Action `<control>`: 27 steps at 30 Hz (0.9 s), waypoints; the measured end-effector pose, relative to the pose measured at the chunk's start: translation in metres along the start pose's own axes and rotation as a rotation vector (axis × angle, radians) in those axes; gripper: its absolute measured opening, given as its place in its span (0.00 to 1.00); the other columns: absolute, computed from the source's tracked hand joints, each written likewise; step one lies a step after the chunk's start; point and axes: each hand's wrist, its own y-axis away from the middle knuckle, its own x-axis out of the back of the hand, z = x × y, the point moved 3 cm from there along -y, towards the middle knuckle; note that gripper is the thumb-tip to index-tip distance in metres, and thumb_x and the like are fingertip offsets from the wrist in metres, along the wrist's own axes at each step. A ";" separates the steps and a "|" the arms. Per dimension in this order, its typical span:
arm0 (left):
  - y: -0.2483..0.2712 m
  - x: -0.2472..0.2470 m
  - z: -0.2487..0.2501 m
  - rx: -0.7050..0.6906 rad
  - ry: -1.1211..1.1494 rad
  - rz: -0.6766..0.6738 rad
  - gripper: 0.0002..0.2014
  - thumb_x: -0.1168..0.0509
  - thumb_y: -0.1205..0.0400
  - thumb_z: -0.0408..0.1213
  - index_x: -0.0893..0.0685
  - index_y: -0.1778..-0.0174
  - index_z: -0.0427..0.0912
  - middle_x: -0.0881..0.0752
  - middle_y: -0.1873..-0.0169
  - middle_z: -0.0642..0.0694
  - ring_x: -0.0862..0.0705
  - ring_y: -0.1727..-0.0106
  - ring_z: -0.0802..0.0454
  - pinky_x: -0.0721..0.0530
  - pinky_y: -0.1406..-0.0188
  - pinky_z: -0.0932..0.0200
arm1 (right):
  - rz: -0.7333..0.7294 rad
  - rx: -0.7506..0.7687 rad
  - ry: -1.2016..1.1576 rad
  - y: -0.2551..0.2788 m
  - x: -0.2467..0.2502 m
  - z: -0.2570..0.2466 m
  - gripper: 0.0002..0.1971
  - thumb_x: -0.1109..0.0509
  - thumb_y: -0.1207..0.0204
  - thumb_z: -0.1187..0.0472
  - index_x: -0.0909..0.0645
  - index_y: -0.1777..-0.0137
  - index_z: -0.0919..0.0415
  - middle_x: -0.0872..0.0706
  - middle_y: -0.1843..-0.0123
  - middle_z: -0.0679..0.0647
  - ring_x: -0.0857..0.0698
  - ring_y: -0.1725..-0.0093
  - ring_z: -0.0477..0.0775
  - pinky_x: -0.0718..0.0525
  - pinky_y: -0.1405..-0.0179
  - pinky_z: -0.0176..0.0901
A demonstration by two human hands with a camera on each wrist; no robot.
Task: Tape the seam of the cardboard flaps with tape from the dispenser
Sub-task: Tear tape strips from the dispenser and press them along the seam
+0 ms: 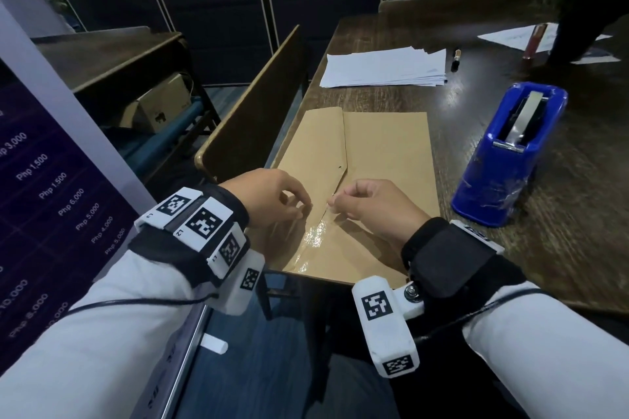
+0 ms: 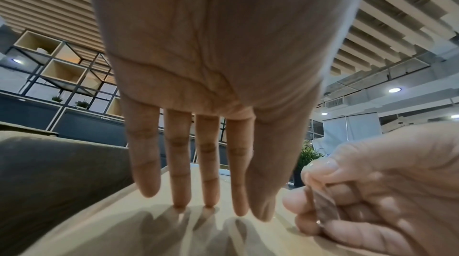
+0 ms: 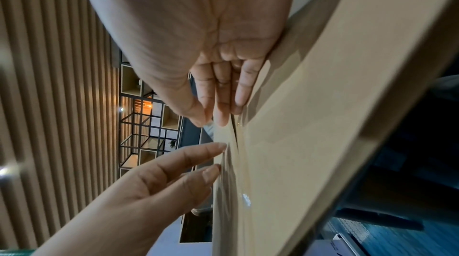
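A flat brown cardboard piece (image 1: 388, 153) lies on the dark wooden table (image 1: 544, 248), its flap seam (image 1: 344, 143) running away from me. A shiny clear tape strip (image 1: 315, 235) covers the near part of the seam. My right hand (image 1: 332, 202) pinches the strip's far end (image 2: 323, 207) between thumb and forefinger, just above the seam. My left hand (image 1: 301, 211) is beside it on the left, its straight fingertips (image 2: 180, 206) touching the cardboard. The blue tape dispenser (image 1: 507, 160) stands to the right of the cardboard, apart from both hands.
A stack of white paper (image 1: 384, 66) and a dark marker (image 1: 455, 59) lie beyond the cardboard. A plant pot (image 1: 578, 34) and more sheets sit at the far right. A wooden chair back (image 1: 252, 105) stands along the table's left edge.
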 end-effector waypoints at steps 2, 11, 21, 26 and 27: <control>0.000 0.000 0.000 -0.014 -0.013 -0.027 0.12 0.32 0.20 0.43 0.15 0.42 0.59 0.17 0.41 0.56 0.19 0.42 0.57 0.19 0.38 0.55 | 0.001 0.011 0.052 0.001 0.000 -0.003 0.06 0.27 0.23 0.61 0.16 0.52 0.64 0.15 0.61 0.51 0.19 0.68 0.41 0.19 0.74 0.23; -0.001 0.002 -0.004 -0.009 -0.019 -0.064 0.15 0.29 0.22 0.46 0.15 0.40 0.63 0.16 0.40 0.57 0.19 0.40 0.57 0.18 0.37 0.52 | 0.022 0.011 0.157 -0.010 -0.006 -0.017 0.07 0.25 0.26 0.59 0.17 0.60 0.61 0.16 0.59 0.57 0.16 0.63 0.50 0.12 0.54 0.51; -0.006 0.003 -0.004 -0.015 -0.041 0.013 0.11 0.34 0.18 0.45 0.15 0.41 0.60 0.19 0.54 0.65 0.18 0.44 0.60 0.22 0.51 0.63 | 0.005 0.001 0.246 -0.013 -0.007 -0.011 0.06 0.26 0.24 0.61 0.16 0.58 0.64 0.14 0.52 0.57 0.20 0.67 0.43 0.25 0.83 0.21; -0.008 0.001 -0.005 -0.011 -0.049 0.017 0.10 0.36 0.17 0.47 0.15 0.41 0.62 0.23 0.63 0.70 0.20 0.47 0.61 0.27 0.54 0.64 | 0.009 0.016 0.311 -0.014 -0.009 -0.008 0.07 0.26 0.24 0.61 0.16 0.57 0.65 0.13 0.38 0.59 0.20 0.63 0.42 0.33 0.87 0.15; -0.009 0.001 -0.004 -0.011 -0.053 0.018 0.10 0.35 0.17 0.48 0.15 0.41 0.62 0.24 0.64 0.71 0.20 0.49 0.61 0.27 0.56 0.64 | 0.011 0.016 0.309 -0.014 -0.008 -0.008 0.06 0.26 0.25 0.60 0.17 0.57 0.64 0.14 0.38 0.59 0.18 0.61 0.44 0.32 0.86 0.16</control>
